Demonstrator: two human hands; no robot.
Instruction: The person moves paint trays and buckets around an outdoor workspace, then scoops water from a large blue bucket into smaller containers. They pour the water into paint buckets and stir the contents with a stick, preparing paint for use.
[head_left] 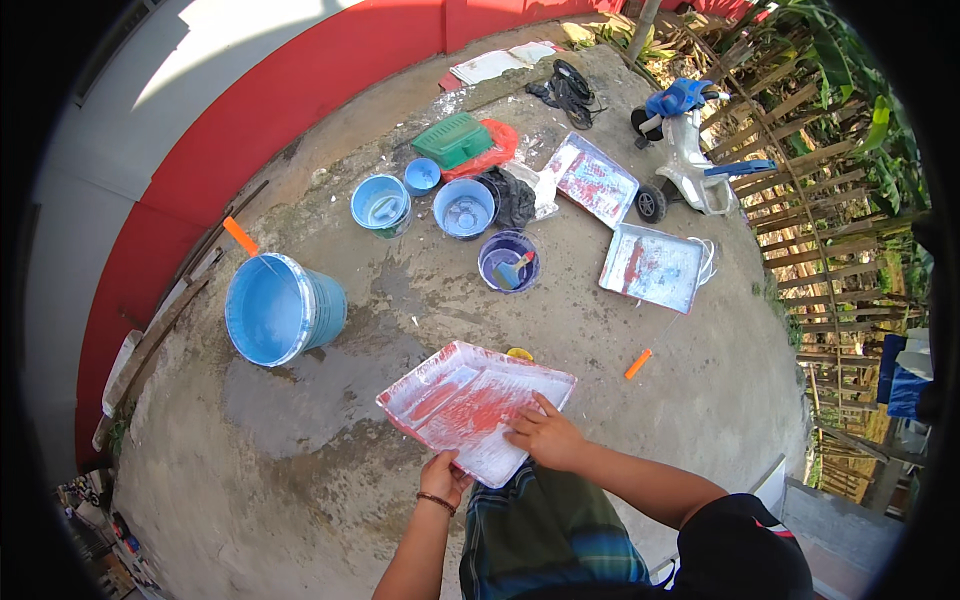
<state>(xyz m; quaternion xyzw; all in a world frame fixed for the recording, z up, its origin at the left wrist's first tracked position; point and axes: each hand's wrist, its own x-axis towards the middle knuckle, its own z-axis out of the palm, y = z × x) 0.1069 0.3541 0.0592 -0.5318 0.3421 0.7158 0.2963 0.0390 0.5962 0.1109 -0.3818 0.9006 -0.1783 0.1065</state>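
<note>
A red paint tray (pixel 470 400) smeared with white paint is tilted in front of me, above my lap. My left hand (pixel 445 478) grips its near left edge, the thumb on top and the other fingers hidden beneath. Flat on the tray's inner face, near its right side, rests my right hand (pixel 548 436) with the fingers apart. Whether anything small lies under that palm cannot be seen. Just behind the tray's far edge a yellow round thing (pixel 520 354) shows in part.
A big blue bucket (pixel 300 310) with an orange-handled tool stands left. Beyond are smaller blue pails (pixel 466 209), a purple pail (pixel 508 250) holding a paintbrush (pixel 512 270) and two more paint trays (pixel 652 266). An orange-handled roller frame (pixel 638 363) lies right. A toy ride-on (pixel 690 150) stands by the fence.
</note>
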